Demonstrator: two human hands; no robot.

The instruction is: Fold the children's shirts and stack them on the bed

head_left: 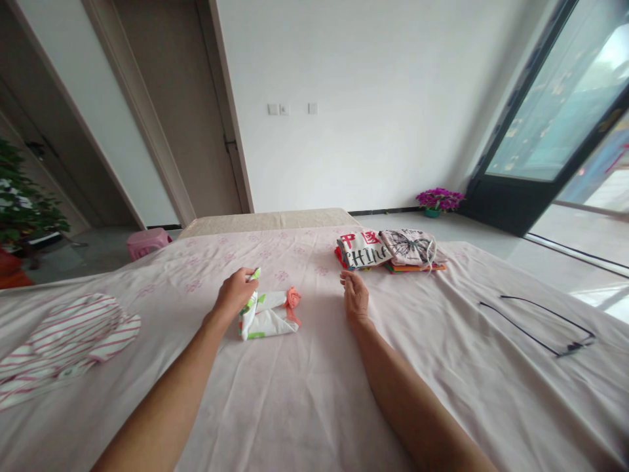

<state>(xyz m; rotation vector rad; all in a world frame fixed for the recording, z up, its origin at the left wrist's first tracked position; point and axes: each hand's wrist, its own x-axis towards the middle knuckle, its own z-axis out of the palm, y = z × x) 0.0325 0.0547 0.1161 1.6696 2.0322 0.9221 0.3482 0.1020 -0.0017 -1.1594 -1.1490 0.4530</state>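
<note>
On the pink sheet lies a small folded white garment with green patches and a coral rosette at its right side. My left hand pinches its left edge and lifts that corner a little. To the right of the garment, my right hand holds nothing, its fingers stretched forward and slightly apart. Just beyond it are two folded piles: a white shirt with red characters and "CHINA" lettering on top of one, and a pink piece with a black butterfly print and a pale drawstring on the other.
A red-and-white striped garment lies loosely at the left. Black-framed glasses rest on the sheet at the right. Beyond the bed stand a pink stool, a pot of purple flowers and a dark-framed glass door.
</note>
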